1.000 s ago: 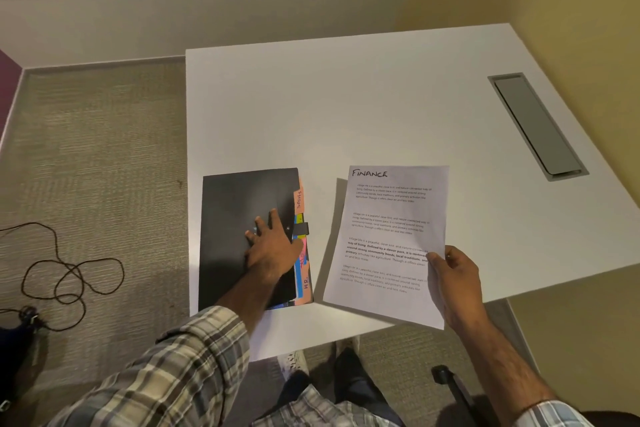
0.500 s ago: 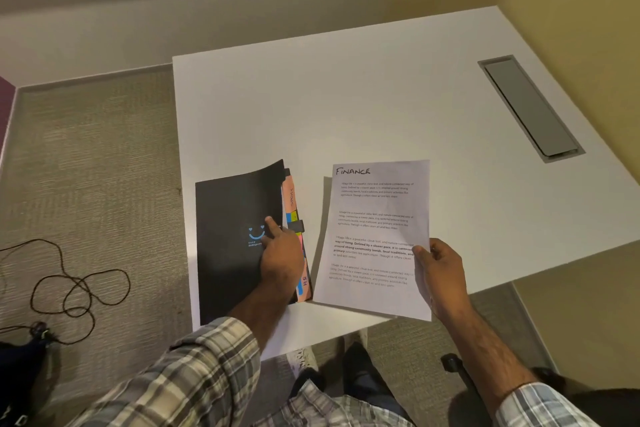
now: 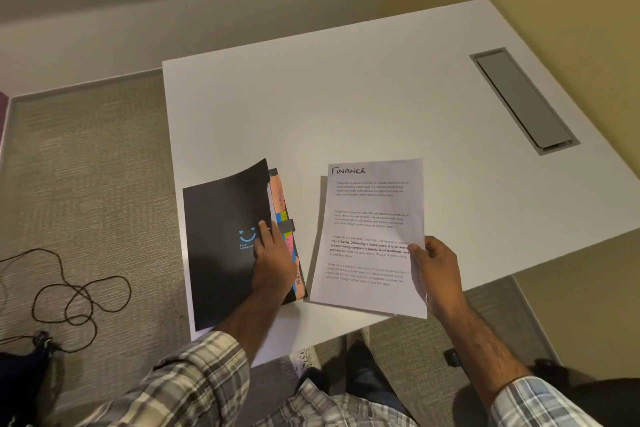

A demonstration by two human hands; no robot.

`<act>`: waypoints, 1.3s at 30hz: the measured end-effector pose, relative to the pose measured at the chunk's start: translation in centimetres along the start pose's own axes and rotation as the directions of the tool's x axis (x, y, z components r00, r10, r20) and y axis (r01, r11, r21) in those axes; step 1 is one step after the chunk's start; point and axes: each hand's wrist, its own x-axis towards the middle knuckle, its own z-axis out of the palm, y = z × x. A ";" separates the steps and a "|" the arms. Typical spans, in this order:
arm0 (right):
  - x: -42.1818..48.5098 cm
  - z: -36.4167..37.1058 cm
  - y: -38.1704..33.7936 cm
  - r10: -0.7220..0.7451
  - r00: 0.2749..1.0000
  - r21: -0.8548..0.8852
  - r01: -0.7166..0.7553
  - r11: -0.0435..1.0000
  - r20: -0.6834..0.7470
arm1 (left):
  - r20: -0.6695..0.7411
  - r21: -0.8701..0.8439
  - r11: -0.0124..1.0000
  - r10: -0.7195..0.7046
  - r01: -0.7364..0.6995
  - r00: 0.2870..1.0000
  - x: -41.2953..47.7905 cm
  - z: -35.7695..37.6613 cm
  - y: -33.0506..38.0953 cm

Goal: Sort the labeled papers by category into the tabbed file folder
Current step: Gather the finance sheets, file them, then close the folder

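A black tabbed file folder [image 3: 221,246] with a blue smile mark lies at the near left of the white table [image 3: 346,107]. Coloured tabs [image 3: 284,218] stick out along its right edge. My left hand [image 3: 272,258] grips the right edge of the black front cover, which is lifted a little, with the forefinger on top. A white sheet headed FINANCE [image 3: 370,229] is held just above the table to the right of the folder. My right hand [image 3: 433,263] pinches its right edge, thumb on the printed side.
A grey cable hatch [image 3: 519,100] is set into the table at the far right. A dark cord [image 3: 79,291] loops on the carpet to the left. My legs and a chair part [image 3: 450,357] sit below the table's near edge.
My left hand has gone from lying flat on the cover to gripping its right edge, and the cover has lifted, baring more tabs. The sheet stays in my right hand.
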 end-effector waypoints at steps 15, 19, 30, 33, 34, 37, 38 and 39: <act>-0.1 0.4 -1.2 -0.010 1.000 0.021 0.010 1.000 0.010 | 0.005 -0.043 0.998 -0.054 0.054 0.999 -0.9 0.7 0.1; -0.1 0.4 -1.0 -0.003 1.000 0.017 0.003 1.000 0.012 | -0.019 -0.027 1.000 -0.017 0.017 1.000 -1.0 0.8 -0.4; -0.2 0.4 -0.8 -0.022 0.999 -0.072 0.025 0.997 0.038 | -0.121 0.052 0.998 0.048 -0.042 0.992 -0.9 1.4 -0.8; -0.4 -0.2 -0.7 -0.022 0.999 -0.083 0.025 0.996 0.039 | -0.112 0.056 0.998 0.034 -0.028 0.993 -0.7 1.9 -0.2; -0.4 -0.4 -0.7 -0.018 0.999 -0.083 0.021 0.996 0.035 | -0.083 0.029 1.000 0.010 -0.008 0.997 -0.6 1.6 0.1; -0.5 -0.8 -0.6 -0.021 0.999 -0.089 0.023 0.996 0.030 | -0.055 -0.050 0.990 -0.134 0.132 0.989 -0.3 0.2 0.7; -0.5 -1.0 -0.5 -0.021 0.999 -0.089 0.023 0.996 0.027 | -0.037 -0.083 0.980 -0.183 0.180 0.982 -0.1 -0.3 0.8; -0.5 -1.0 -0.4 -0.018 1.000 -0.090 0.020 0.996 0.023 | -0.024 -0.088 0.970 -0.228 0.225 0.973 0.2 -0.7 0.8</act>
